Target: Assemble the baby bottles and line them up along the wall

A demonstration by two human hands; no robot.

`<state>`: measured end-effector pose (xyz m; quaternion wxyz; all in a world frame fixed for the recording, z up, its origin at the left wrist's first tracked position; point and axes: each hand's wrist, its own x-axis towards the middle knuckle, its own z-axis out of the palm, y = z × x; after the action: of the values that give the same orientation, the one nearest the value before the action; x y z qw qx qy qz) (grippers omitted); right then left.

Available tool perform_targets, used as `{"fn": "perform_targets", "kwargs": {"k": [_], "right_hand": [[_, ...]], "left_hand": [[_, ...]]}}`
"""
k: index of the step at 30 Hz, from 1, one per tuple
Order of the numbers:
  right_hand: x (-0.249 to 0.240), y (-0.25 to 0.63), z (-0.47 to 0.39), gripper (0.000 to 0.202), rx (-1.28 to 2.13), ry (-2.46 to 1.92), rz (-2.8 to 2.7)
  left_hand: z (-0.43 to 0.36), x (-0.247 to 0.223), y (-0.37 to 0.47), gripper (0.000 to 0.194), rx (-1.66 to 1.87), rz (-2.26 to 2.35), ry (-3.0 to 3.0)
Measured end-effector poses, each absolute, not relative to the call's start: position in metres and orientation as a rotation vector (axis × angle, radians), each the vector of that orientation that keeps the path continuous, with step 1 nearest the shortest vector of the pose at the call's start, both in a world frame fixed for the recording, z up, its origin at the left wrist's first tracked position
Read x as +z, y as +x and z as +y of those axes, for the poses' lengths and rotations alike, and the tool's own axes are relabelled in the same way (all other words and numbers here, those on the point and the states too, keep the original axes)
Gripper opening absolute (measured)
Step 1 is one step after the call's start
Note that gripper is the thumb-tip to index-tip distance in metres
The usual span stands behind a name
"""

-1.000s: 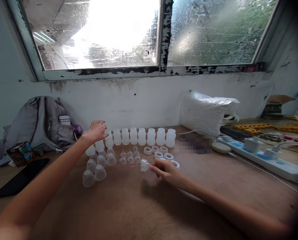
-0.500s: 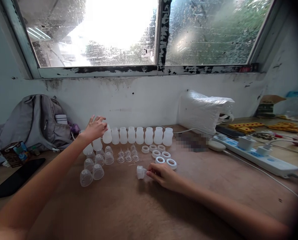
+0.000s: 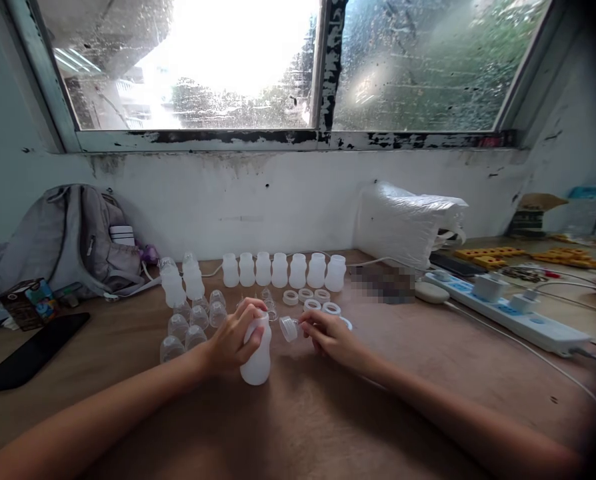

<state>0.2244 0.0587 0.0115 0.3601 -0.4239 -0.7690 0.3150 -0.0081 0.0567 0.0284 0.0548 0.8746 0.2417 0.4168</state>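
Note:
My left hand [image 3: 234,339] grips the upper part of a frosted white baby bottle [image 3: 257,365], which stands upright near the middle of the table. To its right, my right hand [image 3: 331,337] pinches a clear bottle nipple fitted in a ring collar [image 3: 289,329], its open end tilted toward the bottle. The two parts are apart. Behind them, loose clear nipples [image 3: 271,307] are partly hidden by my left hand. White ring collars [image 3: 305,295] lie just beyond my right hand. Clear dome caps [image 3: 178,327] sit left of my left hand.
Open-necked bottles [image 3: 279,271] line up along the wall. Two capped bottles [image 3: 193,281] stand at the left. A backpack [image 3: 63,240], a drink carton [image 3: 28,303] and a black tablet-like slab [image 3: 33,357] lie far left. A power strip [image 3: 518,310] with cables and a plastic-wrapped package [image 3: 403,223] occupy the right.
My left hand has taken a bottle from the left end of the row and brought it to the middle. My right hand has lifted and tilted the nipple and collar slightly.

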Motion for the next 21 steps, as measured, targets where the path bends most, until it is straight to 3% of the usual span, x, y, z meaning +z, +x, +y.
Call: {"fn": "perform_targets", "kwargs": {"k": [3,7,13,18,21], "right_hand": [[0.009,0.226,0.062,0.018,0.855,-1.066,-1.900],[0.009,0.227,0.063,0.020,0.885,-1.024,-1.820],[0.013,0.225,0.058,0.022,0.851,-0.972,-1.701],[0.015,0.224,0.055,0.020,0.831,-0.960,-1.678],[0.015,0.224,0.055,0.020,0.805,-0.971,-1.664]], "left_hand": [[0.050,0.011,-0.001,0.026,1.279,0.685,2.318],[0.045,0.008,0.005,0.060,0.911,0.708,2.183],[0.054,0.009,0.006,0.056,0.870,0.817,1.836],[0.055,0.012,0.004,0.029,0.966,0.857,1.635],[0.054,0.014,0.003,0.028,0.949,0.957,1.660]]}}
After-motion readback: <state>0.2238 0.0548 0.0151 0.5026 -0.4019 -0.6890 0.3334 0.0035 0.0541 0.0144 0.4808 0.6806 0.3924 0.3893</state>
